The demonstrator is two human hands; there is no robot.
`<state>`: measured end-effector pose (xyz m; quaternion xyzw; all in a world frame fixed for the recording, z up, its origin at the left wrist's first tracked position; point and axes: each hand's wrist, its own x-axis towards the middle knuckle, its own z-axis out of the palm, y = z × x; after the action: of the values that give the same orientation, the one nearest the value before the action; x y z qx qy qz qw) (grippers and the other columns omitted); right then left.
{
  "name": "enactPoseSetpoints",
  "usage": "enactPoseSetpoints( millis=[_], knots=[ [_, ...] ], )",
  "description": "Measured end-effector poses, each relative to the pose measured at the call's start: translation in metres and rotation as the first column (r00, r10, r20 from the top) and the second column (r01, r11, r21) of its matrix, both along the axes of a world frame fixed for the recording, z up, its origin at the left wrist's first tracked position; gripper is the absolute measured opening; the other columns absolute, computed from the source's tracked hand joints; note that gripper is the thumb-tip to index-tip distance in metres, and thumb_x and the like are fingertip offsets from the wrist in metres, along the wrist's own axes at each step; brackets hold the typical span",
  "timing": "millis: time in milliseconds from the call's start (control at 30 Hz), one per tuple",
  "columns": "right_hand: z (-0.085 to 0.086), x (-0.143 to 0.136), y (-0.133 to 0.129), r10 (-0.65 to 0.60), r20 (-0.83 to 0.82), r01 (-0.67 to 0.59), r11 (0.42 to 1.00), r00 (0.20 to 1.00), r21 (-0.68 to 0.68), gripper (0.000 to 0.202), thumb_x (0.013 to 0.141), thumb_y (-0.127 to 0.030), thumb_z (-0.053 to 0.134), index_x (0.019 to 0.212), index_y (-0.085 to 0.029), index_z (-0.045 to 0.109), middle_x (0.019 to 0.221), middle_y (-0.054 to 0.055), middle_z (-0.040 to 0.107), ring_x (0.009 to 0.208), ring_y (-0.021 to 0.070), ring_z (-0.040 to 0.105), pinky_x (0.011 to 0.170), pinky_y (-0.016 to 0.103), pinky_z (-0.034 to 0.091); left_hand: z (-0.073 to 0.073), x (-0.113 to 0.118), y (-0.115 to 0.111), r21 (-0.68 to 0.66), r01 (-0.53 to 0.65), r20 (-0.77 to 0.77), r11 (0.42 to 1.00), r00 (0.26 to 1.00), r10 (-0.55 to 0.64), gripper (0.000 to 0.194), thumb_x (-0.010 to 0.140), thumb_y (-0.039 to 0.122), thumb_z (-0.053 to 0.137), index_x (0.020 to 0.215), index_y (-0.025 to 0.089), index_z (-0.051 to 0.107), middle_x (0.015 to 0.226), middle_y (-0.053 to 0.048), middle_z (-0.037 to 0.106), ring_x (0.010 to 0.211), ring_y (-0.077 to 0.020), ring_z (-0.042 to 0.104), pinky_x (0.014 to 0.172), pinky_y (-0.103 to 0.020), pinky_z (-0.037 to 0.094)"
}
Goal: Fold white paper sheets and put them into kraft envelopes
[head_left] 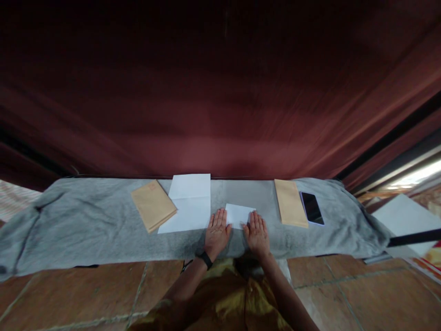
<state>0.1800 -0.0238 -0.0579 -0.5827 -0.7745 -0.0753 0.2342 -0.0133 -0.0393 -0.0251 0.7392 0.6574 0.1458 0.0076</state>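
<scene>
A small folded white paper (238, 215) lies flat in front of me on the grey cloth (103, 230). My left hand (217, 232) rests flat at its left edge, fingers stretched out and pointing away from me. At its right edge my right hand (257, 233) lies palm down, fingers straight. Both hands touch the paper's sides and neither grips it. To the left of my left hand are larger white sheets (191, 207) with a crease across them. A stack of brown envelopes (151, 204) partly covers their left side.
More brown envelopes (291, 202) lie to the right, beside a phone (312, 208) with a dark screen. A dark red curtain (220, 115) hangs behind the cloth-covered surface. A white board (408, 220) and a black bar (415, 237) stand at the far right. Below is a tiled floor (86, 294).
</scene>
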Motion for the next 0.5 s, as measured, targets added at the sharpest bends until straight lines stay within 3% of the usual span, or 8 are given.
enactPoseSetpoints(
  millis=[167, 367, 500],
  knots=[
    [-0.003, 0.003, -0.002, -0.004, 0.025, 0.004, 1.0, 1.0, 0.001, 0.063, 0.105, -0.043, 0.034, 0.155, -0.005, 0.03, 0.154, 0.024, 0.042, 0.143, 0.0315, 0.04, 0.115, 0.049, 0.032, -0.001, 0.008, -0.005, 0.037, -0.03, 0.006, 0.999, 1.0, 0.03, 0.057, 0.1, 0.032, 0.034, 0.152, 0.007, 0.035, 0.159, -0.016, 0.037, 0.151, -0.0265, 0.027, 0.123, -0.049, 0.025],
    [-0.004, 0.006, -0.002, 0.003, 0.045, -0.003, 1.0, 0.999, 0.007, 0.06, 0.105, -0.039, 0.033, 0.155, -0.006, 0.031, 0.154, 0.023, 0.042, 0.142, 0.0317, 0.04, 0.115, 0.05, 0.03, -0.002, 0.038, -0.004, 0.042, 0.181, 0.007, 0.983, 0.983, -0.181, 0.056, 0.101, 0.033, 0.033, 0.152, 0.011, 0.035, 0.16, -0.012, 0.037, 0.15, -0.0233, 0.028, 0.124, -0.046, 0.025],
    [-0.003, 0.007, -0.003, 0.008, 0.063, -0.01, 1.0, 0.998, 0.019, 0.056, 0.105, -0.035, 0.033, 0.153, -0.006, 0.035, 0.154, 0.022, 0.042, 0.143, 0.0307, 0.039, 0.116, 0.048, 0.03, -0.001, 0.042, 0.008, 0.002, 0.205, -0.002, 0.979, 0.979, -0.205, 0.055, 0.102, 0.037, 0.032, 0.15, 0.011, 0.038, 0.159, -0.012, 0.039, 0.149, -0.0221, 0.031, 0.124, -0.044, 0.025]
  ],
)
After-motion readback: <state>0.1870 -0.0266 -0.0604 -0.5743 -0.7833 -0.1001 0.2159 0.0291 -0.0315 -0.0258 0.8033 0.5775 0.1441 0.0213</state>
